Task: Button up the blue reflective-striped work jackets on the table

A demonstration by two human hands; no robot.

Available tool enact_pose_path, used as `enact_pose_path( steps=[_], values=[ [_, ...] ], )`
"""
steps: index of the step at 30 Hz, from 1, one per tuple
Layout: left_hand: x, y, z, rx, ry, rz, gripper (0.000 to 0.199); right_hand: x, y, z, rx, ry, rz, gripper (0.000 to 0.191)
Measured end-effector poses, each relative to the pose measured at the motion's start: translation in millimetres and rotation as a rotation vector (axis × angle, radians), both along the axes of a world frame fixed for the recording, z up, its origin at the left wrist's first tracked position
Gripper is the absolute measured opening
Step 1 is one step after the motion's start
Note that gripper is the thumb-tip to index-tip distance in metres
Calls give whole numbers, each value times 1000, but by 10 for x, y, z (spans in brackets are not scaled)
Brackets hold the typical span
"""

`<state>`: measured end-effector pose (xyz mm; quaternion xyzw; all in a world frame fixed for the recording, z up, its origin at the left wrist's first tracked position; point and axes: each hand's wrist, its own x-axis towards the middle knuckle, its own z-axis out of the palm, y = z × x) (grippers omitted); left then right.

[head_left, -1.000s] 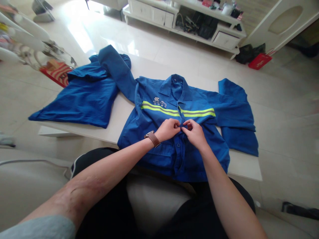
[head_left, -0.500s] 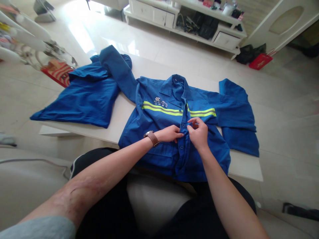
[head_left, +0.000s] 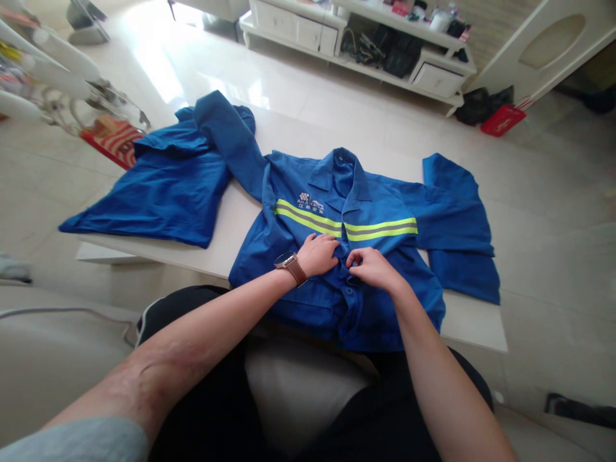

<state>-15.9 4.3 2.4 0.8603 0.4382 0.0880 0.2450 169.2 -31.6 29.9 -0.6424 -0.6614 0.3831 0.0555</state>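
A blue work jacket [head_left: 308, 298] lies face up on a white table, its collar pointing away from me. It has a yellow-green reflective stripe [head_left: 382, 229] across the chest and white lettering [head_left: 310, 203]. My left hand [head_left: 318, 254], with a brown-strapped watch [head_left: 290, 266] on the wrist, rests on the jacket beside the front opening, fingers bent onto the cloth at its edge. Just right of it my right hand [head_left: 371, 267] pinches the front edge, thumb and forefinger together. The button between my hands is hidden; a lower button [head_left: 349, 291] shows below.
Another folded blue garment [head_left: 168, 186] lies on the left of the white table [head_left: 219, 231], under the jacket's sleeve. Blue cloth [head_left: 466, 273] hangs over the right end. Beyond are a white TV cabinet [head_left: 289, 25], a red bag [head_left: 503, 120] and a striped bag [head_left: 113, 141].
My right hand has moved down and left along the front opening, my left slightly up and left. The jacket's front edges now lie flatter, the stripe halves meeting at the middle.
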Motion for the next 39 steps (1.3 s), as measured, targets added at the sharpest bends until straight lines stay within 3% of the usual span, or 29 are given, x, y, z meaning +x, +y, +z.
enact_pose_path(
  steps=[3,5,9,11,16,23,29,33,35,39],
  values=[
    [16,-61,-6,-50,115,-98,31,48,-22,3,-188,-9,139,19],
    [34,-85,17,-64,155,-112,29,64,-38,-4,-212,-39,142,14],
    [69,-111,55,-50,166,-140,27,31,-62,-82,134,-201,-21,11],
    [81,-116,56,-49,155,-139,26,-13,-66,-153,262,-249,-11,17],
    [82,-146,88,-86,222,-104,23,-115,-23,-258,341,-270,-44,23],
    [-5,-278,241,-147,358,-13,20,-118,-27,-12,525,-298,-154,27],
    [-22,-208,193,-157,332,-20,18,-151,-58,-104,386,-253,-166,32],
    [42,-156,104,-118,264,38,28,-142,-18,-196,414,-220,-250,44],
    [81,-146,47,-123,226,47,35,-134,0,-228,403,-220,-238,45],
    [147,-116,-68,-115,199,65,32,-110,25,-293,334,-220,-192,39]
  ],
)
